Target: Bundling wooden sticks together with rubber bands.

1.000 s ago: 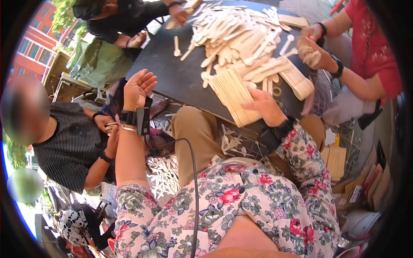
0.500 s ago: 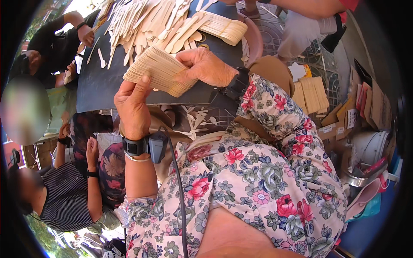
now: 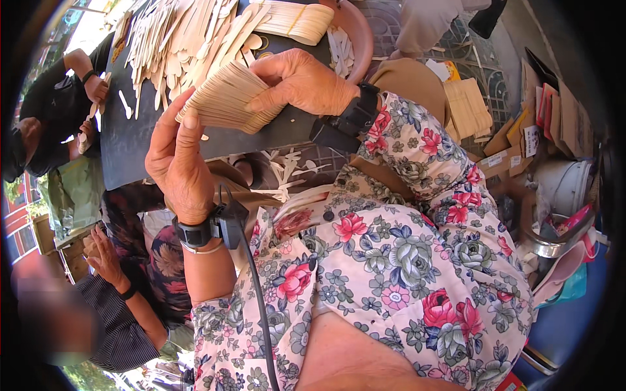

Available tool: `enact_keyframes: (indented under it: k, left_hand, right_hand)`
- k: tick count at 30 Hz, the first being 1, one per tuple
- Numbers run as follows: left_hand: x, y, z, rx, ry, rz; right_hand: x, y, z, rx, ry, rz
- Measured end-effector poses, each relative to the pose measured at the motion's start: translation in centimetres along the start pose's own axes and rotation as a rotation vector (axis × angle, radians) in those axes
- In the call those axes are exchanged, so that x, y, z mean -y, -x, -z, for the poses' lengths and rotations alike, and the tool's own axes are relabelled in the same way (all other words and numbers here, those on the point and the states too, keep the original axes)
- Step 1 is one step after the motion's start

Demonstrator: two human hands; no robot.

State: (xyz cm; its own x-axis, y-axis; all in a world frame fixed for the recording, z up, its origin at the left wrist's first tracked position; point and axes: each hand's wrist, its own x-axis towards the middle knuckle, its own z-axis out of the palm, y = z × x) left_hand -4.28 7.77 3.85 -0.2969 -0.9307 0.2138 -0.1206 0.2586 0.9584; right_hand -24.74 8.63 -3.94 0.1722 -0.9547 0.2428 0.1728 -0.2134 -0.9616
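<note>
Both hands hold one thick stack of flat wooden sticks (image 3: 225, 98) in front of the dark table (image 3: 140, 153). My right hand (image 3: 303, 81) grips the stack from above, fingers curled over its top. My left hand (image 3: 179, 159) presses against the stack's left end with fingers upright. Each wrist carries a black band with a small device, and a black cable runs down from the left one. My sleeves are floral.
A heap of loose wooden spoons and sticks (image 3: 176, 32) covers the table, with a banded bundle (image 3: 293, 19) near a brown bowl (image 3: 355, 39). Other people sit at left (image 3: 65, 98) and lower left (image 3: 124, 300). Cardboard pieces (image 3: 469, 107) and buckets (image 3: 564, 186) stand at right.
The view has tilted and closed in. My right hand lifted the stick stack off the table, and my left hand, open in the air before, came in against its end.
</note>
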Motion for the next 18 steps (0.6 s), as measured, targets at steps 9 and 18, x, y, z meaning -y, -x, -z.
enact_keyframes:
  k: [9, 18]
  left_hand:
    - [0.7, -0.5, 0.8, 0.048, 0.515, 0.163]
    - [1.2, -0.6, 0.4, -0.059, 0.716, 0.24]
  right_hand:
    - [-0.8, -0.3, -0.5, -0.01, 0.159, 0.011]
    - [-1.4, -0.3, -0.6, -0.055, 0.244, 0.098]
